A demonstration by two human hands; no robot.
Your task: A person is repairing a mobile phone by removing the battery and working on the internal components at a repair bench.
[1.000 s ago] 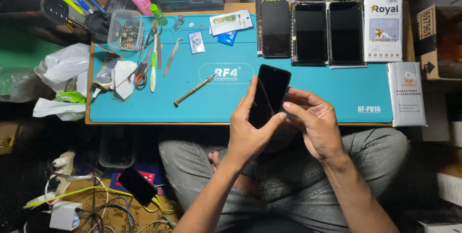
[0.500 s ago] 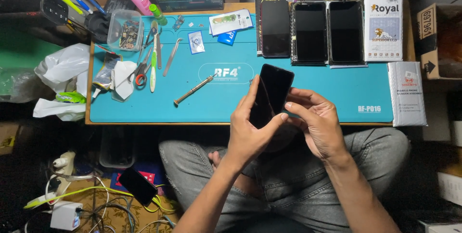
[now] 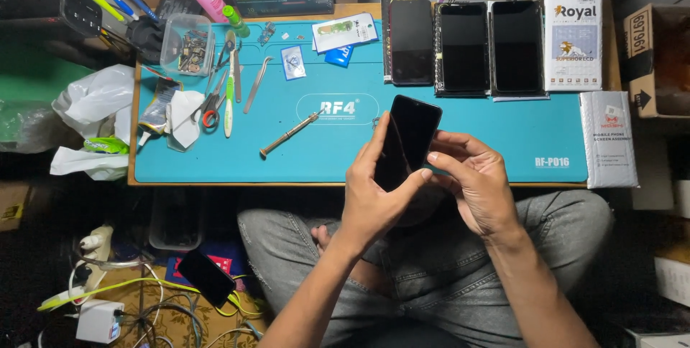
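Black phone sits tilted above the near edge of my teal table. My left hand is clamped around its lower half, while my right hand pinches its right edge.

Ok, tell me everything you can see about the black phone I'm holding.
The black phone is a slim, glossy slab with rounded corners, its dark face blank and unlit. It is held tilted above the near edge of the teal work mat, top end leaning right. The left hand grips its lower left side, thumb across the bottom; the right hand touches its right edge.
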